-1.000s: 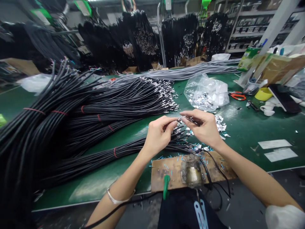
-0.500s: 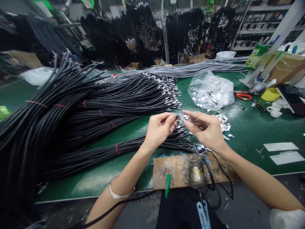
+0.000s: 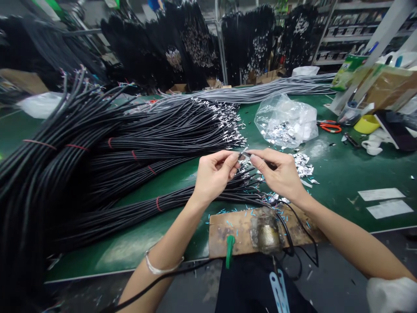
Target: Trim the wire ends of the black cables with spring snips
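Note:
Over the green table, my left hand [image 3: 215,174] pinches a black cable near its silvery end [image 3: 243,152] between thumb and fingers. From the other side my right hand [image 3: 278,169] closes thumb and forefinger on that same end; the exact contact is small and partly hidden. Below the hands lie the stripped ends of a black cable bundle [image 3: 176,195] tied with a red band. Silver foil scraps [image 3: 302,166] are scattered just beyond my right hand. Nearer to me is a wooden board [image 3: 224,226] bearing a worn metal block [image 3: 269,237] and bits of blue insulation.
Large banded bundles of black cable [image 3: 107,165] cover the left side. Behind my hands stands a clear plastic bag [image 3: 286,119] of foil pieces. To the right are orange-handled scissors [image 3: 329,126], a yellow tape roll [image 3: 367,124] and white paper strips [image 3: 381,194]. Grey cables [image 3: 260,90] lie along the back.
My right thumb and forefinger, earlier spread apart near the cable end, have closed in on it. My left hand keeps its pinch. The whole view has shifted slightly.

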The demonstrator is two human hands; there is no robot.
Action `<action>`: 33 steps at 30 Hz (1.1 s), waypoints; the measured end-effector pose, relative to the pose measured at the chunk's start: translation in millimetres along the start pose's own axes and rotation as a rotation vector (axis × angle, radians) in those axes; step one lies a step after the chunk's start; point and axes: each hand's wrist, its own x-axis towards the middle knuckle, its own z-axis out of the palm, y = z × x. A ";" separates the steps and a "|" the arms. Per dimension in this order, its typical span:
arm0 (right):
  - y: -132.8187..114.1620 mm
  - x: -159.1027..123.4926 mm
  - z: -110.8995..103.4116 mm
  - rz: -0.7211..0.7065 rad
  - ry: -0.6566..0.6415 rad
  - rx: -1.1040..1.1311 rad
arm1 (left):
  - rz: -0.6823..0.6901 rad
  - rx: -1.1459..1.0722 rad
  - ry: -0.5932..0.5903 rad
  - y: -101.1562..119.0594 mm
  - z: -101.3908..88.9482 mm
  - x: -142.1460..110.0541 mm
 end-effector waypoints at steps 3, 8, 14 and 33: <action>-0.2 0.6 0.7 0.000 0.007 0.031 | 0.013 0.011 -0.003 1.4 0.2 -0.7; 0.1 0.8 0.3 -0.011 0.008 0.044 | 0.056 0.042 0.009 1.1 0.2 -1.7; -1.6 -2.2 -1.3 -0.029 0.017 -0.112 | 0.106 0.166 0.033 -5.8 0.3 -2.2; -5.4 0.9 -36.5 -0.461 -0.181 -0.356 | 0.608 0.991 -0.056 10.2 -8.4 -13.6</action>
